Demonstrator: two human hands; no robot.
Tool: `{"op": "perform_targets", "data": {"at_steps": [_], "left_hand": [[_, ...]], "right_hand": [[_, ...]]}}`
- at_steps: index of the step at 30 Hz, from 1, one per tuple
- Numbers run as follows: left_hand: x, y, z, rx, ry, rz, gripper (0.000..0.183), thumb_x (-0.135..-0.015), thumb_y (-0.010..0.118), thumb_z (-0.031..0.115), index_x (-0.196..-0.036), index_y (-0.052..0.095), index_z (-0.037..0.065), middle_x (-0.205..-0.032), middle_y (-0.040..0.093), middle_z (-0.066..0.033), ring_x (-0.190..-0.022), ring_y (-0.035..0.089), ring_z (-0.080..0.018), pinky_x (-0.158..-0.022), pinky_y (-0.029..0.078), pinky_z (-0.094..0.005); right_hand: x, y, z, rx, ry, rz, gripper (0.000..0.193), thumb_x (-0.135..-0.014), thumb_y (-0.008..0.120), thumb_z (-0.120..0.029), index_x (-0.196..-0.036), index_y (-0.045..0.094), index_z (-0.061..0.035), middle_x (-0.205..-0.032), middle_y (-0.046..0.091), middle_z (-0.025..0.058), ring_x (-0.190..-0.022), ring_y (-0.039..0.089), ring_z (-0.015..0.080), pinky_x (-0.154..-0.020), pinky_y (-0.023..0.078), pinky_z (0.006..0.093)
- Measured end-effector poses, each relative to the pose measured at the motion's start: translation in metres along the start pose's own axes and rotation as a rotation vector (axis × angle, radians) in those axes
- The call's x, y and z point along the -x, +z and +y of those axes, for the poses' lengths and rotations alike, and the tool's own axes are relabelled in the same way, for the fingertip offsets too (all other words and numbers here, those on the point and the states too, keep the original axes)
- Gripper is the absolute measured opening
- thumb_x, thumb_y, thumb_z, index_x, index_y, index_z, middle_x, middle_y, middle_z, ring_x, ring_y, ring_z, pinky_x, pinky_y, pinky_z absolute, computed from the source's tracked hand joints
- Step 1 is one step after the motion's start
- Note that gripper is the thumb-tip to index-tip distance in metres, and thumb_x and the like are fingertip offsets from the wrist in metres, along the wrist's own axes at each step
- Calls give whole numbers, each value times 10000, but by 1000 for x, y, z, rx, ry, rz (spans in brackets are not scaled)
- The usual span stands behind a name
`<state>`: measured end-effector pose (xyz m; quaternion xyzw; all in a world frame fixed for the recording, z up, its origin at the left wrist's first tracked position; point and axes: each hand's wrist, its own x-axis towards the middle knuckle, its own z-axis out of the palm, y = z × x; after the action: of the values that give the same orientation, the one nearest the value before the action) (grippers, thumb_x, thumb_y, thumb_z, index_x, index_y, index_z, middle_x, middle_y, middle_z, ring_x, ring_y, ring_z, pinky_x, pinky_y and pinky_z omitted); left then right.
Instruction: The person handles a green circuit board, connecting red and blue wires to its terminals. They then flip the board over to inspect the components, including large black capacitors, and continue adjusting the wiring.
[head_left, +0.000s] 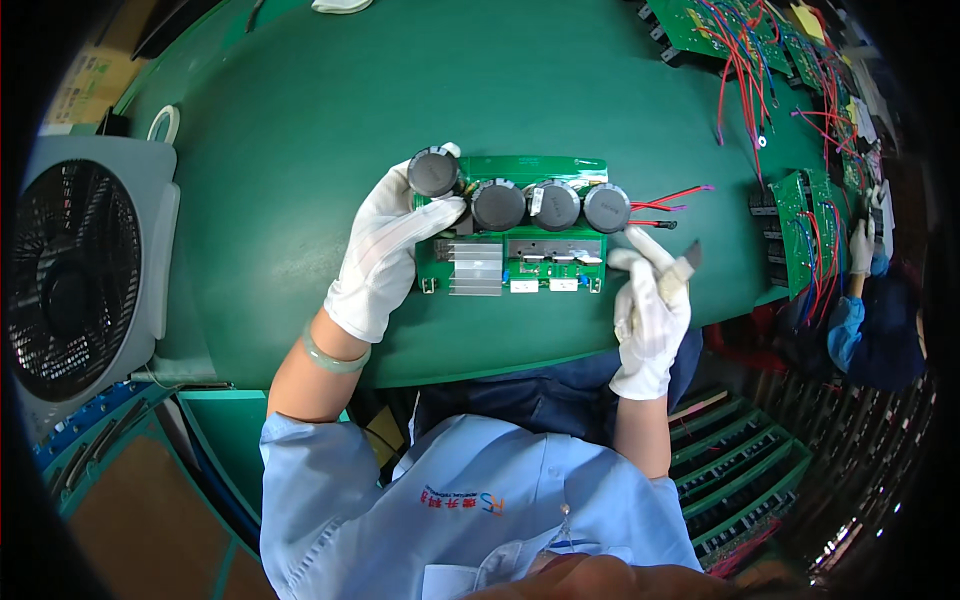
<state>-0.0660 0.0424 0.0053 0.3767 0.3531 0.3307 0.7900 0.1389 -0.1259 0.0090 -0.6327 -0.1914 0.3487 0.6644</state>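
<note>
My left hand (380,240), in a white glove, grips the left end of a green circuit board (530,167), with thumb and fingers around its leftmost black capacitor (434,172). More large round capacitors stand in a row beside it. Below them sits a finned silver heat sink (475,268). Red and black wires (660,206) stick out from the board's right side. My right hand (648,325), also gloved, is closed around a short tool with a pale handle and a flat grey tip (688,259); its exact kind is unclear. The right fingertips are close to the board's right edge.
A large grey fan (80,270) stands at the left, near a white ring (163,124) on the green table (290,90). More circuit boards with red wires (800,235) lie along the right. A co-worker's gloved hand (862,247) shows beyond them. Green racks (735,460) are at lower right.
</note>
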Motion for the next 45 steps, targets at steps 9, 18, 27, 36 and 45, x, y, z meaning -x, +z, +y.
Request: {"op": "perform_targets", "data": {"at_steps": [9, 18, 27, 36, 45], "left_hand": [[2, 2, 1, -42, -20, -13, 549, -874, 692, 8, -1389, 504, -17, -1238, 580, -65, -1099, 587, -145, -1024, 461, -308], [2, -2, -2, -91, -18, -31, 562, -870, 673, 4, -1403, 495, -14, -1343, 543, -88, -1211, 542, -176, -1084, 426, -342], [2, -2, 8, 17, 1, -118, 572, -895, 634, -18, -1438, 456, -30, -1456, 492, -111, -1318, 491, -211, -1146, 377, -362], [3, -3, 12, -114, 56, -119, 485, -994, 475, 93, -1447, 466, -78, -1386, 578, -104, -1232, 567, -160, -1102, 406, -287], [-1, -11, -1, -114, 161, -124, 465, -979, 500, 118, -1394, 506, -92, -1398, 585, -152, -1228, 590, -197, -1130, 383, -348]], "right_hand": [[-6, -21, 3, 75, 211, -299, 329, -978, 662, -149, -1244, 667, 44, -708, 622, 1, -470, 485, 47, -439, 313, 217], [-5, -20, 4, 76, 216, -292, 313, -978, 659, -132, -1239, 671, 40, -710, 632, 10, -471, 502, 50, -433, 323, 212], [-4, -19, 4, 137, 156, -270, 313, -970, 658, -108, -1246, 668, 40, -765, 671, 33, -479, 523, 49, -424, 351, 198], [-4, -22, 9, 136, 135, -265, 315, -975, 649, -104, -1246, 654, 55, -772, 670, 47, -481, 533, 56, -420, 362, 195], [-3, -17, 5, 207, 160, -256, 306, -955, 673, -87, -1229, 660, 48, -789, 676, 43, -496, 547, 54, -420, 368, 202]]}}
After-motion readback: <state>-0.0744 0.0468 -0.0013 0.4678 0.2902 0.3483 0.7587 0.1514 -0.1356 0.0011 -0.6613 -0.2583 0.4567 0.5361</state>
